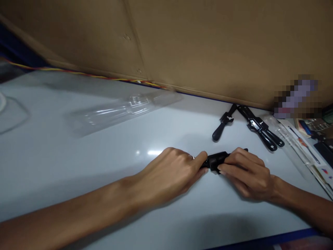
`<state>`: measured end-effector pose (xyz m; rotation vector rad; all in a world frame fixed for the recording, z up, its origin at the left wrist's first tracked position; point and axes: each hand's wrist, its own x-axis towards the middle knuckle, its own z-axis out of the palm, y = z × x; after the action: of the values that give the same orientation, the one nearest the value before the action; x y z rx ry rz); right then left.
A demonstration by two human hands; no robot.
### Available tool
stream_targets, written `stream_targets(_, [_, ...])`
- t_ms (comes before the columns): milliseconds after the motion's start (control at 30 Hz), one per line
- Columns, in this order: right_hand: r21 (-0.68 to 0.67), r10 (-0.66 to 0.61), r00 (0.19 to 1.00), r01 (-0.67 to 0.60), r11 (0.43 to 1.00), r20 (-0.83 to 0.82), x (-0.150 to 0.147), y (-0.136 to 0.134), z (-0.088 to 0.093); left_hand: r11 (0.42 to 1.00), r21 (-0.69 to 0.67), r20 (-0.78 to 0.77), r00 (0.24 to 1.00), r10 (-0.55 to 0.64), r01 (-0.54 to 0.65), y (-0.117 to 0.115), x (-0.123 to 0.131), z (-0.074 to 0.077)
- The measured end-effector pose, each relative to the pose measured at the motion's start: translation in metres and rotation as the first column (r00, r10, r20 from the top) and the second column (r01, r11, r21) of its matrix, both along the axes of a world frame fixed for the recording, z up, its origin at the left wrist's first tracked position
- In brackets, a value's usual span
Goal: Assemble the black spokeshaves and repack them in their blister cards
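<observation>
Both my hands meet on a small black tool (218, 159) lying on the white table (109, 163). My left hand (171, 172) is closed, its fingertips pinching the tool's left end. My right hand (247, 173) wraps its fingers over the tool's right part, which hides most of it. A ring shows on my left hand.
Three more black handled tools lie beyond: one (223, 123) on the left, two (261, 128) crossed beside it. A clear plastic sleeve (122, 109) lies at the back left. Packaged items (303, 144) sit at the right edge. A cardboard wall (182, 45) and a coloured wire (85, 74) run along the back.
</observation>
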<state>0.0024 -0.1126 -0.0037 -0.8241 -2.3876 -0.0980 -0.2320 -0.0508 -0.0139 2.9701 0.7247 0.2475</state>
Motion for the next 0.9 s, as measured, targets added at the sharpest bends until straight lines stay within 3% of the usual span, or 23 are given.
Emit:
stream_targets(267, [0.032, -0.009, 1.0, 0.01, 0.999, -0.016, 0.0009, 0.005, -0.0041, 0.999, -0.037, 0.062, 0.998, 0.002, 0.0, -0.0001, 0.0, -0.0008])
stream_targets(467, [0.069, 0.02, 0.994, -0.027, 0.997, 0.108, 0.0007, 0.0048, 0.0009, 0.999, -0.043, 0.028, 0.999, 0.034, -0.032, -0.0003, 0.0017, 0.0022])
stream_targets(600, [-0.001, -0.025, 1.0, 0.025, 1.0, 0.017, -0.0013, 0.0056, 0.0019, 0.999, -0.022, 0.003, 1.0, 0.025, -0.025, 0.0004, 0.0027, 0.0031])
stream_targets(733, [0.058, -0.009, 1.0, 0.008, 0.998, 0.021, -0.0021, 0.0079, -0.0015, 1.0, -0.02, 0.046, 0.999, 0.022, -0.021, 0.0013, 0.0023, 0.0028])
stream_targets(900, [-0.075, -0.065, 0.995, 0.06, 0.995, -0.072, -0.0027, 0.0073, -0.0008, 0.999, -0.028, 0.06, 0.998, 0.025, -0.023, 0.0011, 0.0021, 0.0031])
